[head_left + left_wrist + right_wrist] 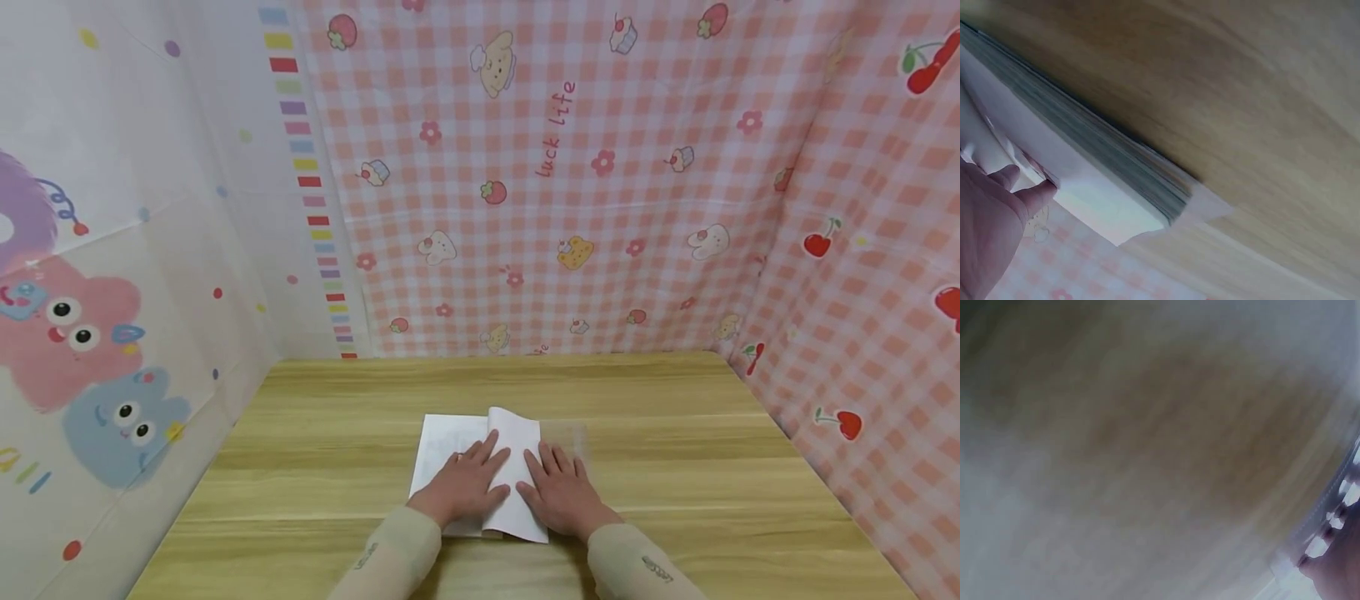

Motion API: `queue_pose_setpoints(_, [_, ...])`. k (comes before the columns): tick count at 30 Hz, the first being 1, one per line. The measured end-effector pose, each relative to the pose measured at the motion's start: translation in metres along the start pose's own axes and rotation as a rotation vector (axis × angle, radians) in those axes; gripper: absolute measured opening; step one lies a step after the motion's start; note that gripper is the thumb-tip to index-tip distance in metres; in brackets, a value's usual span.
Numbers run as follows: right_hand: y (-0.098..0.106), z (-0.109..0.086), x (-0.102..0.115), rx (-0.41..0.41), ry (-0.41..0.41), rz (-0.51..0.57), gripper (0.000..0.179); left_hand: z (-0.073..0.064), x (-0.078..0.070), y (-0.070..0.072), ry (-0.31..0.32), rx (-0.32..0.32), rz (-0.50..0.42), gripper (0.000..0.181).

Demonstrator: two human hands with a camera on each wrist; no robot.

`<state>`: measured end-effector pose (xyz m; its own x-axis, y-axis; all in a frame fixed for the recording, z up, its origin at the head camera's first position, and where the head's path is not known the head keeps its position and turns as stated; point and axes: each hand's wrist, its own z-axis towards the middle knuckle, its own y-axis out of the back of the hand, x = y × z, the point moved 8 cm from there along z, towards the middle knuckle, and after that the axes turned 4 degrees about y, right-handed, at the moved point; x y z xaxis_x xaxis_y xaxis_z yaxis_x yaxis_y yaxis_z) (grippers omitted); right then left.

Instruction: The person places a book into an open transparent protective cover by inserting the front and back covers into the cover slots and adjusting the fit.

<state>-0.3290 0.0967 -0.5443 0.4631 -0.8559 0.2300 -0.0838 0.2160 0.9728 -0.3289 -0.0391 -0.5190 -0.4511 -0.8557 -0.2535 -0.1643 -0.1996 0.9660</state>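
The left hand (462, 486) hides part of the book's left page (441, 437), whose faint print is too small to read; the right hand (564, 493) covers part of the clear sheet (567, 432). Lettering on both sleeves (407, 542) is illegible, the lower edge cuts them off, and the right wrist view blurs the tabletop (1172, 431)

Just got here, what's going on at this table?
A person has both hands on what looks like a thick book lying on the wooden table. The left hand rests on its white left part, fingertips reaching onto a white sheet between the hands. The right hand lies with spread fingers at the sheet's right edge, over clear plastic that sticks out beyond it.
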Motion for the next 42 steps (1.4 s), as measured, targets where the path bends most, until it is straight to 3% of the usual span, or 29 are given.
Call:
queue_pose_setpoints(8, [0.006, -0.003, 0.004, 0.024, -0.005, 0.023, 0.063, 0.001, 0.008, -0.002, -0.031, -0.033, -0.102, 0.061])
queue_pose_setpoints(21, [0.005, -0.005, 0.002, 0.007, -0.024, 0.021, 0.067, -0.003, -0.001, 0.003, 0.0, -0.01, -0.021, 0.062])
queue_pose_setpoints(37, [0.009, -0.004, 0.005, -0.011, -0.024, 0.058, 0.063, 0.0, -0.008, 0.006, 0.012, -0.004, 0.014, 0.061])
queue_pose_setpoints(42, [0.006, -0.003, 0.002, 0.007, -0.019, 0.037, 0.068, 0.001, -0.002, 0.003, 0.012, -0.01, -0.055, 0.06])
